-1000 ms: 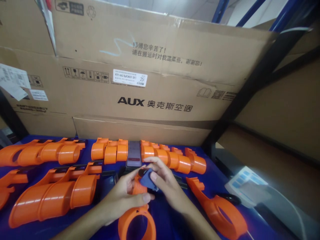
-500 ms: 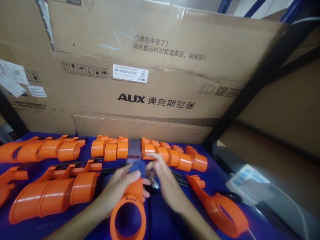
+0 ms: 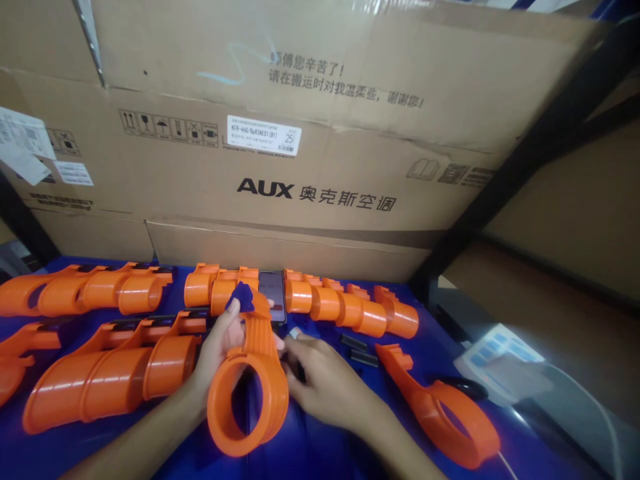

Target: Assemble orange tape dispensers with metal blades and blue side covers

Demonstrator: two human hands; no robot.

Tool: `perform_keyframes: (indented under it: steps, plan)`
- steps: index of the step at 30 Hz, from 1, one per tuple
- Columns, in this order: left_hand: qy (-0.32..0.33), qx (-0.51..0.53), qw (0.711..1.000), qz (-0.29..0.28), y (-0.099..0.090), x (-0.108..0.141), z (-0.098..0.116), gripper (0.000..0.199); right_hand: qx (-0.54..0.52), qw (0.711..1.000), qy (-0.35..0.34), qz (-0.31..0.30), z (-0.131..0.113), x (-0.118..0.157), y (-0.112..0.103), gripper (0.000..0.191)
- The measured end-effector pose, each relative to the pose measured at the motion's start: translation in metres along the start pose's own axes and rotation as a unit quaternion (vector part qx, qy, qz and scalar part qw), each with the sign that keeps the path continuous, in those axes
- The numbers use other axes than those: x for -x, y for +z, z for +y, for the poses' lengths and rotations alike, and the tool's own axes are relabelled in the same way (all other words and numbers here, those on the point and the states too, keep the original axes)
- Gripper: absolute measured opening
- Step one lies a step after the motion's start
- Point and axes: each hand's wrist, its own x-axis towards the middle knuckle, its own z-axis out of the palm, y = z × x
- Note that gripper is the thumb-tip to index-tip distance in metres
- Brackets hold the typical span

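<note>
An orange ring-shaped part (image 3: 280, 393) with a ribbed neck hangs upright at the middle, its ring toward me. My left hand (image 3: 223, 340) grips its neck from the left, with a dark blue piece (image 3: 242, 297) at the top near the thumb. My right hand (image 3: 315, 373) is right of the neck with curled fingers, touching or close to it. A small pale end (image 3: 296, 332) shows at those fingers; the rest of that item is hidden.
Rows of orange ring parts (image 3: 115, 380) lie left and at the back on the blue surface (image 3: 320, 447). A phone (image 3: 273, 293) stands behind my hands. Two black strips (image 3: 363, 358) and another orange part (image 3: 457, 427) lie right. A cardboard box (image 3: 320, 167) rises behind.
The orange part has tilted and shifted up, with my left hand moving left. My right hand has moved lower and curled, and the metal-looking item at its fingers is now mostly hidden.
</note>
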Motion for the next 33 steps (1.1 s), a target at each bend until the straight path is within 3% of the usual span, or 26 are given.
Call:
perform_keyframes:
  steps: [4, 9, 13, 16, 19, 22, 27, 30, 33]
  plan:
    - [0.009, -0.011, 1.000, 0.009, 0.001, 0.007, -0.002, 0.061, -0.048, 0.994, 0.058, 0.085, 0.011, 0.002, -0.005, 0.017]
    - [0.038, -0.020, 0.999, 0.021, 0.004, 0.010, -0.011, 0.051, -0.153, 0.946, 0.147, 0.244, 0.024, 0.004, -0.010, 0.011]
    - [0.051, -0.101, 0.993, -0.034, 0.004, 0.010, -0.017, 0.042, -0.197, 0.917, 0.160, 0.308, 0.027, 0.001, -0.011, 0.007]
    - [0.047, -0.161, 0.982, -0.086, 0.003, 0.012, -0.021, 0.038, -0.210, 0.912, 0.155, 0.316, 0.024, 0.000, -0.012, 0.004]
    - [0.064, -0.177, 0.978, -0.087, 0.004, 0.014, -0.022, 0.037, -0.255, 0.906, 0.136, 0.308, 0.016, 0.001, -0.013, 0.008]
    - [0.068, -0.123, 0.988, -0.070, 0.007, 0.014, -0.022, 0.037, -0.326, 0.891, 0.116, 0.293, 0.009, 0.002, -0.015, 0.023]
    - [0.051, -0.027, 0.998, -0.031, 0.002, 0.010, -0.025, 0.043, -0.412, 0.871, 0.166, 0.209, 0.008, 0.003, -0.011, 0.041]
    - [0.044, -0.017, 0.999, -0.025, -0.004, 0.007, -0.029, 0.047, -0.475, 0.843, 0.184, 0.173, 0.012, 0.004, -0.002, 0.047]
    - [0.038, -0.010, 0.999, -0.027, -0.003, 0.008, -0.029, 0.042, -0.520, 0.803, 0.212, 0.202, 0.015, 0.005, 0.008, 0.054]
